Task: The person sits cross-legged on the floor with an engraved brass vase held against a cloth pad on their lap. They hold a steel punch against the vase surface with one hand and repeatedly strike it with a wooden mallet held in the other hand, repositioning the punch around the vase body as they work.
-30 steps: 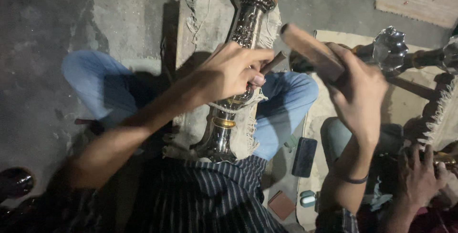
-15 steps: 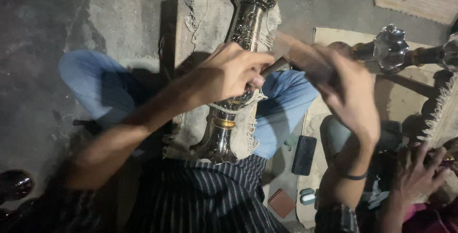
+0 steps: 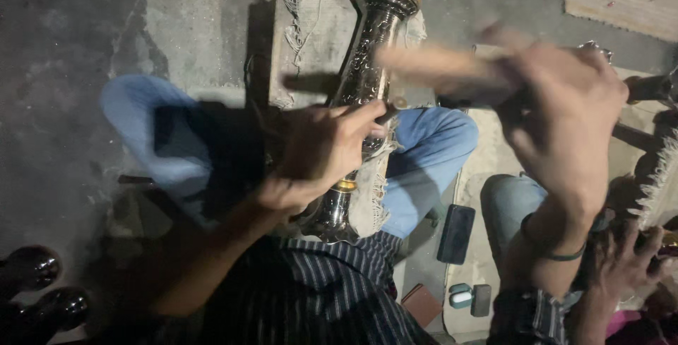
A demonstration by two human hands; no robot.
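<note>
A tall engraved brass vase (image 3: pixel 367 55) lies along a cloth-covered support (image 3: pixel 311 27) between my knees, its flared mouth pointing away from me. My left hand (image 3: pixel 321 151) rests on the vase's middle and pinches a thin dark chisel-like tool (image 3: pixel 387 113) against the metal. My right hand (image 3: pixel 565 115) is raised to the right of the vase and grips a wooden mallet (image 3: pixel 441 69), which is motion-blurred above the tool.
A dark phone (image 3: pixel 455 233), a small case (image 3: pixel 460 295) and a reddish block (image 3: pixel 421 304) lie on the floor by my right knee. Another person's hand (image 3: pixel 628 260) works at the lower right. Shiny metal pieces (image 3: pixel 32 267) sit at the lower left.
My right hand has swung the wooden mallet upward and toward the camera, away from the tool. My left hand stays on the vase holding the tool.
</note>
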